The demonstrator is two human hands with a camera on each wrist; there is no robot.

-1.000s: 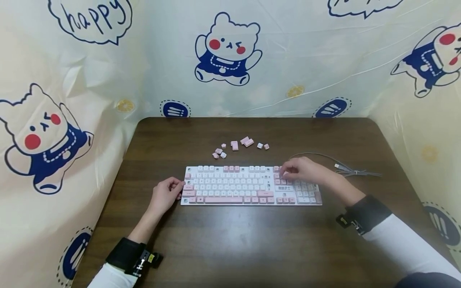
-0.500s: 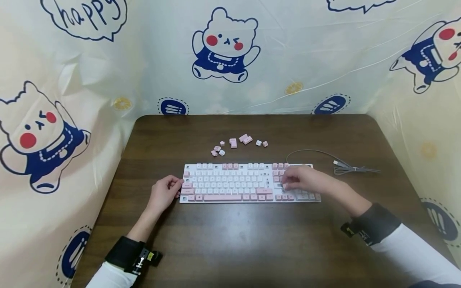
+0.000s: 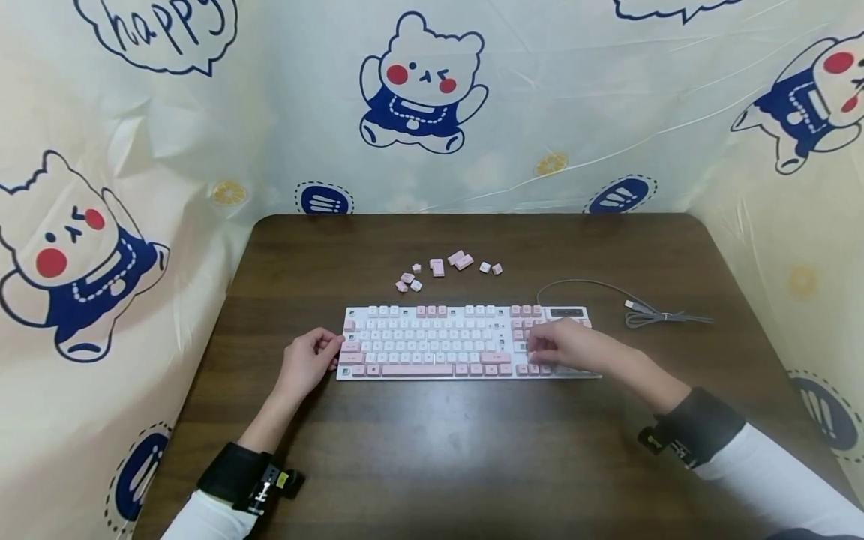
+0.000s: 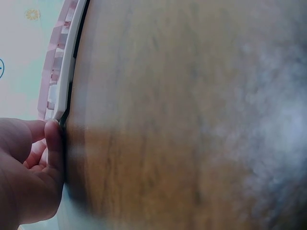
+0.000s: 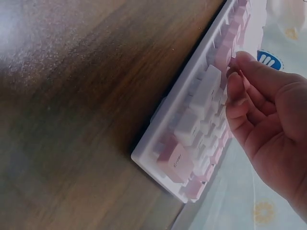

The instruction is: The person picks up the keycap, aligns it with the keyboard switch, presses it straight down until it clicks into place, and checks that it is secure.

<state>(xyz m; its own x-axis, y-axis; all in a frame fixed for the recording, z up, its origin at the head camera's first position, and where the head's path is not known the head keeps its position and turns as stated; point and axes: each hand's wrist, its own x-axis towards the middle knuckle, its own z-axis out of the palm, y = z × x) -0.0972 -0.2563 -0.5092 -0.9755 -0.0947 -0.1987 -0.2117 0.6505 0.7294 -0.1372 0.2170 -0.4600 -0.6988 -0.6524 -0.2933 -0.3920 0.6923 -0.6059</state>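
A white and pink keyboard [image 3: 418,339] lies flat on the brown table, with keycaps on most of its surface and a few bare spots. My left hand [image 3: 310,365] holds the keyboard's left end, thumb and finger pinching its corner in the left wrist view. Over the arrow-key area at the right part of the board is my right hand [image 3: 570,345], fingers curled in. In the right wrist view, the tips of its thumb and forefinger meet at a small pale keycap [image 5: 233,62], mostly hidden by the fingers. A pink Enter key [image 5: 176,162] shows near that corner.
Several loose pink and white keycaps [image 3: 437,268] lie behind the keyboard. A grey cable [image 3: 658,319], tied in a bundle, sits at the back right. Printed cloth [image 3: 432,180] hangs around the table's back and sides.
My right hand has come down from the upper navigation keys toward the arrow keys, uncovering the top right of the board. My left hand stays at the left end. The view has shifted slightly.
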